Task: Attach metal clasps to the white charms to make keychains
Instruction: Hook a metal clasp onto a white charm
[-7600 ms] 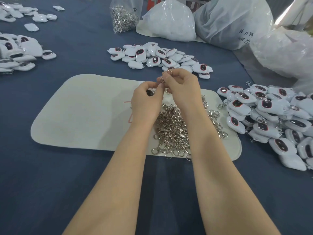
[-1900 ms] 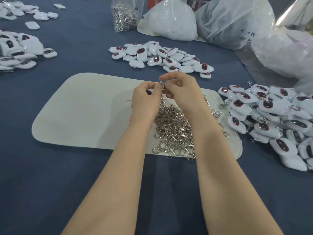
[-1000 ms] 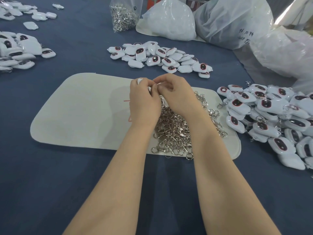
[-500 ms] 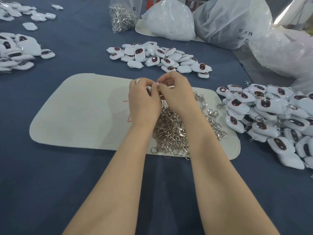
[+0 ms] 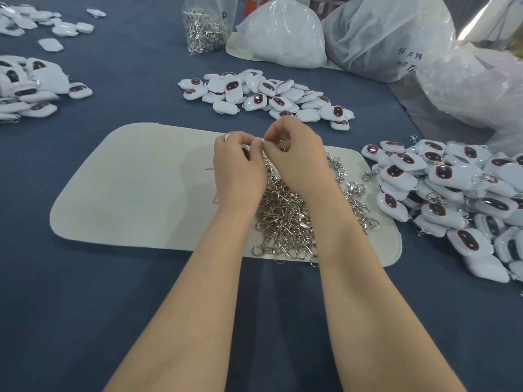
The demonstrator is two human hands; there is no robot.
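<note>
My left hand [image 5: 237,165] grips a white charm, almost wholly hidden inside its curled fingers. My right hand [image 5: 294,154] pinches a metal clasp [image 5: 266,161] at its ring, right against the left hand's fingertips, and the clasp hangs down between the two hands. Both hands hover over a heap of loose metal clasps [image 5: 291,219] on a cream felt mat [image 5: 135,188]. A pile of white charms with dark red-rimmed ovals [image 5: 266,94] lies behind the mat.
A bigger heap of charms [image 5: 452,193], some with clasps, lies right of the mat, another heap [image 5: 28,86] at far left. A clear bag of clasps [image 5: 205,26] and large plastic bags [image 5: 382,35] stand at the back on the blue cloth [image 5: 85,306].
Over the last seconds the hands dropped slightly and closed together; the ring that showed above the fingers is now tucked between the fingertips. The piles have not moved.
</note>
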